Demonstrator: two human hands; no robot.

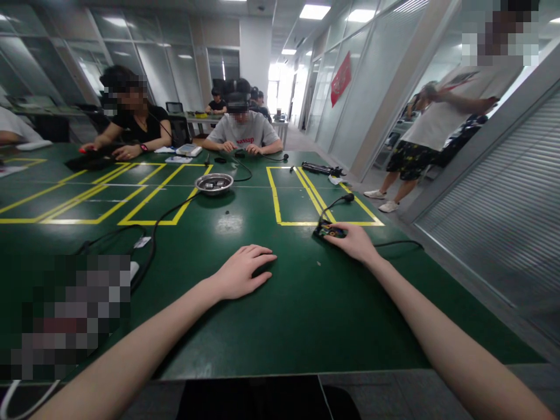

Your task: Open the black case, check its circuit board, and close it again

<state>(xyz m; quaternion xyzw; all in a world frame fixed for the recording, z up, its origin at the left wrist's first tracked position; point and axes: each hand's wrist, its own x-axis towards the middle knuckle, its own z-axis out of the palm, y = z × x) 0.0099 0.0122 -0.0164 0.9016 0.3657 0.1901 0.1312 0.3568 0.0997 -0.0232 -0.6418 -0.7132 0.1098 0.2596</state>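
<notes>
Forearms (160,326) cross the worktop (301,326): left hand (240,272) empty, fingers loosely spread; right hand (355,240) pinching a gadget (324,229), best held by its edges.

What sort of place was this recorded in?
Probably an office-like workroom: a large green table marked out with yellow tape, people seated at it, and glass partitions beyond.

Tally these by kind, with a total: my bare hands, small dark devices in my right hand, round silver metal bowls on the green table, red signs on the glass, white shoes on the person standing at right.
Bare hands: 2 (left hand, right hand)
Small dark device: 1
Round silver metal bowl: 1
Red sign: 1
White shoes: 2
Total: 7
</notes>
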